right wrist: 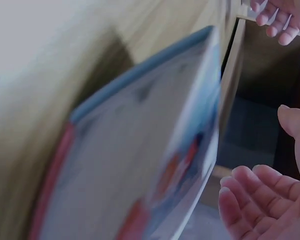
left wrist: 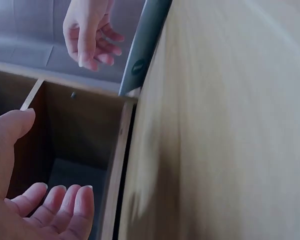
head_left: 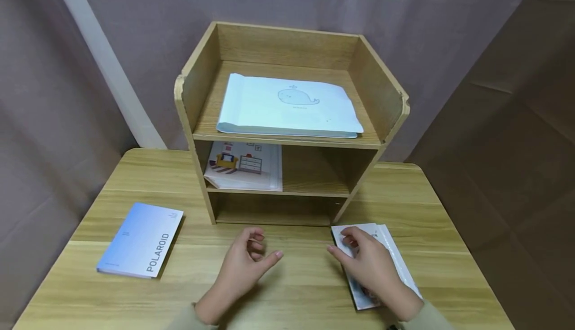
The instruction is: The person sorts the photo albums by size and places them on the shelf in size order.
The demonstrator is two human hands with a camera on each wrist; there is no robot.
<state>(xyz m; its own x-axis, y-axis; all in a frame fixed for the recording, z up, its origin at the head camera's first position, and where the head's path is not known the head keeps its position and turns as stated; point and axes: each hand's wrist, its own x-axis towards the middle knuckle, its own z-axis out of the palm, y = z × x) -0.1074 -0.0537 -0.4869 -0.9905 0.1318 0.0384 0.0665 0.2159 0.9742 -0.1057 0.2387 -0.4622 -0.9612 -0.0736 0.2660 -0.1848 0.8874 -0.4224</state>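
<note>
My left hand hovers over the table in front of the shelf, its fingers loosely bent and holding nothing. Loosely bent and likewise holding nothing, my right hand hangs above a pair of books or booklets on the table at right. The hand hides much of the upper cover. From the right wrist view, a thick book with a blue and red edge stands apart from the fingers. A light blue book printed "POLAROID" lies flat at left, away from both hands.
A wooden shelf unit stands at the back of the table. Its top level bears a white album with a whale drawing. On the middle level's left lies a book with a furniture picture. Curtains hang behind.
</note>
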